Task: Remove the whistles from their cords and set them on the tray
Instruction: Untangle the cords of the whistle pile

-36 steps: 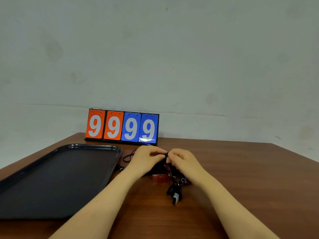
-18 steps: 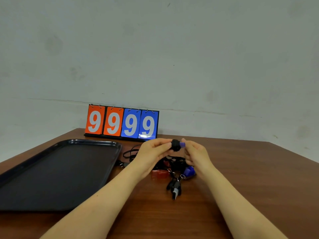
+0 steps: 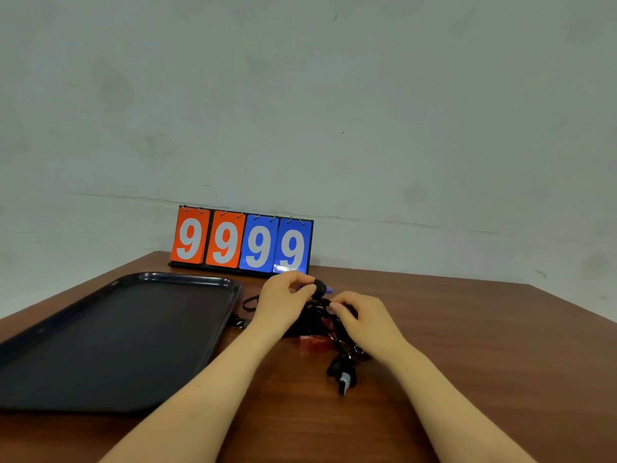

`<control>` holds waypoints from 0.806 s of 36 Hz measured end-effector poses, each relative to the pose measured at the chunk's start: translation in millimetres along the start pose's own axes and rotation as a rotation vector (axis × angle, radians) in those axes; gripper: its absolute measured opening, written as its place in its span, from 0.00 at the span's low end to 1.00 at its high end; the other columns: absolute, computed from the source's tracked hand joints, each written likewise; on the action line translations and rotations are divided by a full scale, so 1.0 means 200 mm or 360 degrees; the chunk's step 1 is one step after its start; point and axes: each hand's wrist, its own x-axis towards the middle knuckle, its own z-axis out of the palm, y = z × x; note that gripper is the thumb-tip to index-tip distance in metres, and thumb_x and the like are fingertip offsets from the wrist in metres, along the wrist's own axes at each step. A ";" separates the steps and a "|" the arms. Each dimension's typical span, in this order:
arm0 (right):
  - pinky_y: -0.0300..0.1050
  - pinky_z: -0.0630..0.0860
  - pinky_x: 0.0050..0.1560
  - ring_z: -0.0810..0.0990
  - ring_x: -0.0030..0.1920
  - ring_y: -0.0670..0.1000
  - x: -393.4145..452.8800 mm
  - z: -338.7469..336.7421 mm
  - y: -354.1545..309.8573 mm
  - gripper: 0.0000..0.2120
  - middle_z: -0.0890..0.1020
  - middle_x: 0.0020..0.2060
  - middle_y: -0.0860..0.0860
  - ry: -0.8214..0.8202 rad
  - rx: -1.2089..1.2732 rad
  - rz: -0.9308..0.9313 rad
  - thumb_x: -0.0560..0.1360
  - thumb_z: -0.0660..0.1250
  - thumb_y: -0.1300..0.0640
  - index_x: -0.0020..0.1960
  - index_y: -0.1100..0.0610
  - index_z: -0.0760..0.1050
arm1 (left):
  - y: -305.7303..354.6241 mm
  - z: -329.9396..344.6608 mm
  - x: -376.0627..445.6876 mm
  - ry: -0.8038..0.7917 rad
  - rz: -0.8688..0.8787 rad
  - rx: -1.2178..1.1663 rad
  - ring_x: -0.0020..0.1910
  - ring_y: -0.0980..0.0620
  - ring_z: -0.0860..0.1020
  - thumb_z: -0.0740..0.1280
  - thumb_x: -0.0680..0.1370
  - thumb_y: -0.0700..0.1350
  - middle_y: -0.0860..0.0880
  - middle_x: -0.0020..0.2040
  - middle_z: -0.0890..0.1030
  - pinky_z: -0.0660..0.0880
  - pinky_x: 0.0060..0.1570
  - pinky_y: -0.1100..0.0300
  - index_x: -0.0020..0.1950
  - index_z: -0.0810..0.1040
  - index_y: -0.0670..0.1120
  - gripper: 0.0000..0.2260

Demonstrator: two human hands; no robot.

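A black-and-purple whistle [image 3: 321,288] sits pinched at the left fingers [image 3: 305,289]. Tangled black cords [image 3: 320,312] with a red whistle [image 3: 314,343] lie under the right fingers [image 3: 337,307]. The dark tray [image 3: 110,332] lies left of them.

My left hand [image 3: 283,300] covers most of the small black whistle [image 3: 321,287]; only its end shows. My right hand [image 3: 365,324] hides much of the cord tangle [image 3: 317,317], strands too dark to separate. Tray [image 3: 187,279] near-left corner cut off by frame edge.
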 end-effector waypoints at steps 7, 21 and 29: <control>0.29 0.70 0.37 0.77 0.38 0.38 0.00 -0.04 0.01 0.07 0.80 0.34 0.43 0.0346 0.0183 0.0096 0.77 0.67 0.52 0.41 0.51 0.78 | -0.01 0.00 0.00 -0.0154 -0.0030 0.0091 0.47 0.58 0.79 0.68 0.78 0.42 0.54 0.48 0.80 0.74 0.45 0.69 0.55 0.80 0.49 0.08; 0.36 0.71 0.25 0.76 0.24 0.46 -0.01 -0.09 -0.07 0.09 0.80 0.28 0.53 0.0316 0.0893 0.0521 0.78 0.66 0.55 0.44 0.59 0.79 | 0.02 0.02 -0.05 -0.0611 -0.0521 -0.1163 0.54 0.49 0.81 0.65 0.78 0.37 0.42 0.55 0.82 0.78 0.47 0.63 0.56 0.80 0.40 0.09; 0.37 0.73 0.25 0.77 0.25 0.49 0.02 -0.08 -0.09 0.10 0.80 0.27 0.54 0.0464 0.1306 0.0698 0.79 0.64 0.57 0.44 0.64 0.78 | 0.06 0.06 -0.07 -0.0464 0.0019 -0.0515 0.56 0.59 0.79 0.64 0.80 0.43 0.58 0.57 0.79 0.75 0.59 0.63 0.65 0.76 0.56 0.15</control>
